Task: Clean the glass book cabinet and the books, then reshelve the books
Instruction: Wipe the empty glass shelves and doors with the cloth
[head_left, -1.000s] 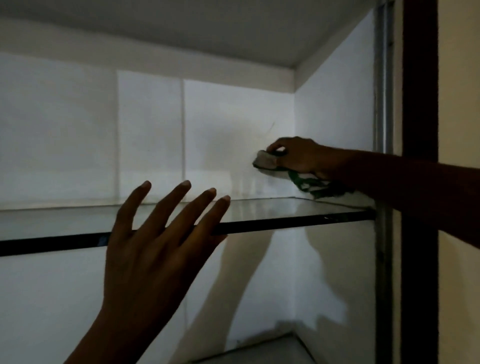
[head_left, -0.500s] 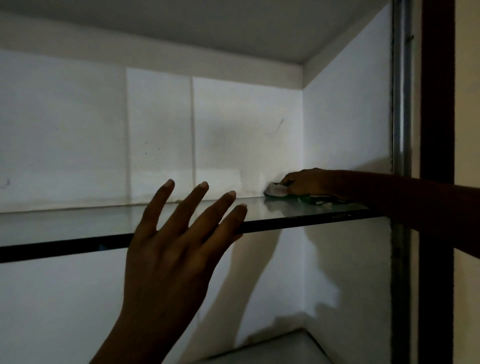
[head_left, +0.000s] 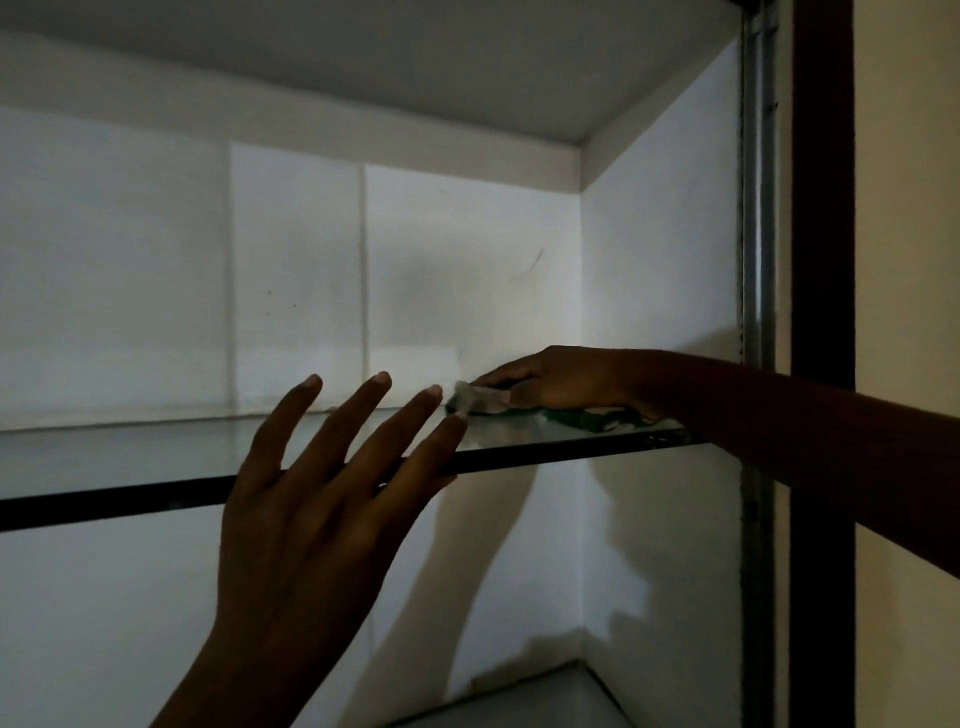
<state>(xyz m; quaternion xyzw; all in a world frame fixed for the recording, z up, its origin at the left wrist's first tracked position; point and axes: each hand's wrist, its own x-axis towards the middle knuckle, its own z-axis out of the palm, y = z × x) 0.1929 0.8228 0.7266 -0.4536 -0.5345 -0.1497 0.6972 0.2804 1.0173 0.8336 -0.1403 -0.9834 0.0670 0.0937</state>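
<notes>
A glass shelf crosses the dim white cabinet from left to right. My right hand reaches in from the right and presses a white and green cloth flat onto the back right part of the shelf, near the back wall. My left hand is raised in front of the shelf's front edge, fingers straight and spread, holding nothing; whether it touches the edge I cannot tell. No books are in view.
The cabinet's white back wall and right side wall enclose the shelf. A metal track and a dark frame post stand at the right. A lower shelf shows at the bottom.
My right hand dropped with the cloth from the back wall onto the glass shelf and slid left along it. My left hand moved slightly right and up.
</notes>
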